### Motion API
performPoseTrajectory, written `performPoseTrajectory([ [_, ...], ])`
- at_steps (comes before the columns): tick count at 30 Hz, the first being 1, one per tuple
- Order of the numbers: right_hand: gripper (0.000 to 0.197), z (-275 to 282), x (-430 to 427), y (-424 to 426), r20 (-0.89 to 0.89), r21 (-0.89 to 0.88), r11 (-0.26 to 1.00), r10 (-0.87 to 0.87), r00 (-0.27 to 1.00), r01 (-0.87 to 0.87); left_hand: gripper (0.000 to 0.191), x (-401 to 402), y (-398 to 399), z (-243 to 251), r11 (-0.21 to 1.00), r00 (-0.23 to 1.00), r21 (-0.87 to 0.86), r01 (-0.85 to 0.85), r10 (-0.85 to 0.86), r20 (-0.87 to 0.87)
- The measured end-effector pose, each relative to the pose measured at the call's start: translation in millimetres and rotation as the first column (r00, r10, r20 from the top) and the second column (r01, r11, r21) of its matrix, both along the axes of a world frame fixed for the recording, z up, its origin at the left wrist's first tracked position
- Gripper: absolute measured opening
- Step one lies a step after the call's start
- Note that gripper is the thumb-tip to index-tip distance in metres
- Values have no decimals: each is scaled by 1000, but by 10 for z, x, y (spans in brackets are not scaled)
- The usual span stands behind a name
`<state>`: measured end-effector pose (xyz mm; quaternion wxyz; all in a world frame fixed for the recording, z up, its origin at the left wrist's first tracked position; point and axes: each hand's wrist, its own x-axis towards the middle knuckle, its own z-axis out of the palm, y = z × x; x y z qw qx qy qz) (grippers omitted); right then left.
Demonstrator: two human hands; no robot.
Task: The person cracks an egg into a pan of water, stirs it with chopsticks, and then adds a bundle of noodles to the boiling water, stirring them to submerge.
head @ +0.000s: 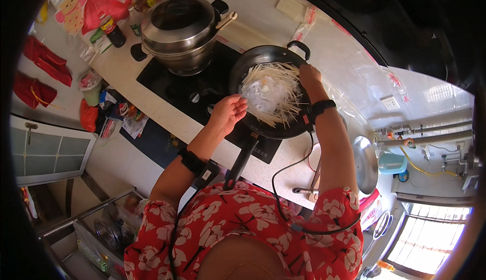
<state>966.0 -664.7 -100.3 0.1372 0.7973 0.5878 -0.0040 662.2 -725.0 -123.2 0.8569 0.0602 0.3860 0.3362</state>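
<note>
A dark wok (pixel 262 55) sits on the black cooktop (pixel 167 81), its long handle (pixel 243 162) pointing towards my body. Dry stick noodles (pixel 283 76) lie scattered around the inside of the wok. White foamy liquid (pixel 262 95) bubbles in the middle, partly under the noodles. At the wok's left rim hovers my left hand (pixel 229 114), palm turned to the pan, fingers loosely curled and holding nothing. My right hand (pixel 310 78) is over the far right rim beside the noodle ends. Its fingertips are hidden, so whether it pinches any noodles cannot be told.
Left of the wok stands a lidded steel pot (pixel 182 29) with black handles. Bottles, among them a dark sauce bottle (pixel 113 31), stand beyond it. A black cable (pixel 276 181) hangs near my right arm. A metal lid or basin (pixel 366 162) leans at the right.
</note>
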Motion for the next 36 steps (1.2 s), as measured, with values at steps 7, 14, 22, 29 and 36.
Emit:
performPoseTrajectory([
  [7, 23, 66, -29, -860, -141, -220, 975, -69, 988, 36, 11, 320, -78, 40, 995, 994, 29, 97, -98, 38],
  [14, 20, 195, -311, -1555, -512, 336, 939, 112, 852, 79, 10, 586, -285, 162, 981, 982, 46, 187, -188, 17],
  [22, 18, 474, -347, -2071, -714, 519, 742, 103, 692, 425, 14, 853, -598, 316, 956, 959, 98, 276, -281, 43],
  [29, 21, 166, 226, -3294, -760, 460, 570, -143, 634, 680, 19, 1128, -1153, 340, 675, 712, 265, 689, -698, -75],
  [36, 35, -243, 306, -3990, -470, 518, 821, 37, 882, 241, 22, 1288, -1511, 162, 688, 701, 168, 706, -713, -26],
])
